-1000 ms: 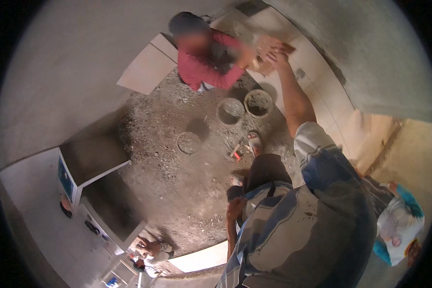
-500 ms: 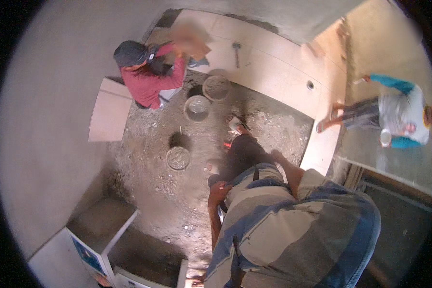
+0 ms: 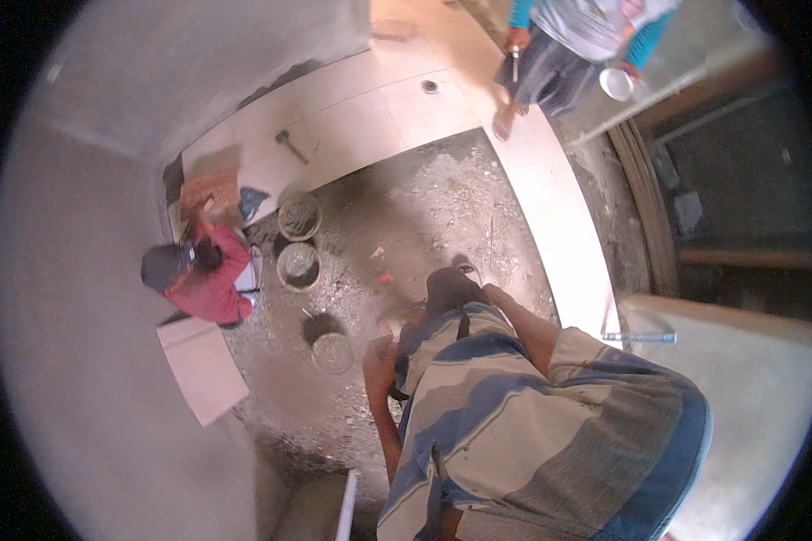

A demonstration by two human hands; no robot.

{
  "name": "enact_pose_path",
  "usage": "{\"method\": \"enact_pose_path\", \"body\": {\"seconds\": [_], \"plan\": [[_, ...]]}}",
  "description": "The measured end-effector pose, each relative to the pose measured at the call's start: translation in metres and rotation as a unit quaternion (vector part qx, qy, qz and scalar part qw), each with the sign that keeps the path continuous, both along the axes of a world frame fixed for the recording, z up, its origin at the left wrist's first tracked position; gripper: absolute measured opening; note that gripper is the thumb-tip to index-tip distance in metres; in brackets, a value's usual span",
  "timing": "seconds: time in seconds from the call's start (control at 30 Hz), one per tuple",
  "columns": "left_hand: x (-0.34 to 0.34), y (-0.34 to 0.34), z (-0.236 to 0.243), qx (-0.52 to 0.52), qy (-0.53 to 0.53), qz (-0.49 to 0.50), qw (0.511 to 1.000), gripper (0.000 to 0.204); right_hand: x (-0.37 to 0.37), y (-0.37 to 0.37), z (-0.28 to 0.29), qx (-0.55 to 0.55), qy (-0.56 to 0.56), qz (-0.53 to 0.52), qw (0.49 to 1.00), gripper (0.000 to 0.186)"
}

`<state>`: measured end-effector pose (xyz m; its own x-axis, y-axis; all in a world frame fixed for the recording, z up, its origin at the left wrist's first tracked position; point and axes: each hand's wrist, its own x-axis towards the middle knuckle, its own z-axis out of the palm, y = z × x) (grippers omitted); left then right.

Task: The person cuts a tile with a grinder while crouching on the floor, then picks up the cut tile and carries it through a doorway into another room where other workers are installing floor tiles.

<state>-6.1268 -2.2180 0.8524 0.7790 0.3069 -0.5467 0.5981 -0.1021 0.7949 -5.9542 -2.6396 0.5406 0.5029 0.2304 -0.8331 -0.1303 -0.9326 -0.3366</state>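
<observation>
My left hand (image 3: 382, 353) hangs beside my left hip, next to my striped shirt (image 3: 478, 397). Its fingers are smeared, and I see nothing clearly in it. On the other side my right hand (image 3: 499, 299) is close to my upper leg, its fingers mostly hidden. Ahead of me lies bare rubble floor (image 3: 442, 198). A bucket with grey contents (image 3: 334, 353) is nearest to my left hand. Two more, a bucket (image 3: 298, 265) and another bucket (image 3: 299, 216), stand farther off.
A crouching person in red (image 3: 212, 279) reaches to a brown board (image 3: 210, 191). A mallet (image 3: 291, 146) lies on pale tiles (image 3: 352, 117). Another person (image 3: 595, 36) stands on the tiles with a white cup (image 3: 616, 84) and a slim tool. Pale tiles (image 3: 203, 370) lean at left.
My view has swung to the right. My left hand has come away from my waist slightly. The crouching person has lowered the brown board onto the tiles.
</observation>
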Motion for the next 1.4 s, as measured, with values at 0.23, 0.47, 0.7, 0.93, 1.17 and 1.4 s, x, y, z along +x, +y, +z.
{"method": "enact_pose_path", "body": {"seconds": [0.23,0.47,0.7,0.93,1.17,1.4], "plan": [[0.125,-0.061,0.2,-0.004,-0.148,0.069,0.987,0.024,-0.056,-0.158,0.008,-0.108,-0.019,-0.021,0.994,0.025],[0.23,-0.218,0.352,-0.566,-0.444,-0.281,0.636,0.03,-0.009,-0.164,0.139,0.116,-0.003,-0.48,0.869,0.029],[0.283,-0.357,0.39,-0.757,-0.25,-0.456,0.395,0.032,-0.003,-0.268,0.132,0.129,-0.069,-0.61,0.779,0.036],[0.281,-0.358,0.403,-0.794,-0.175,-0.439,0.383,0.03,-0.065,-0.291,0.088,0.116,-0.153,-0.656,0.73,0.029],[0.289,-0.311,0.409,-0.782,-0.179,-0.436,0.408,0.033,-0.172,-0.198,0.079,0.007,-0.123,-0.45,0.885,0.024],[0.293,-0.266,0.422,-0.791,-0.243,-0.402,0.391,0.026,-0.126,-0.125,0.079,0.047,-0.159,-0.491,0.855,0.02]]}}
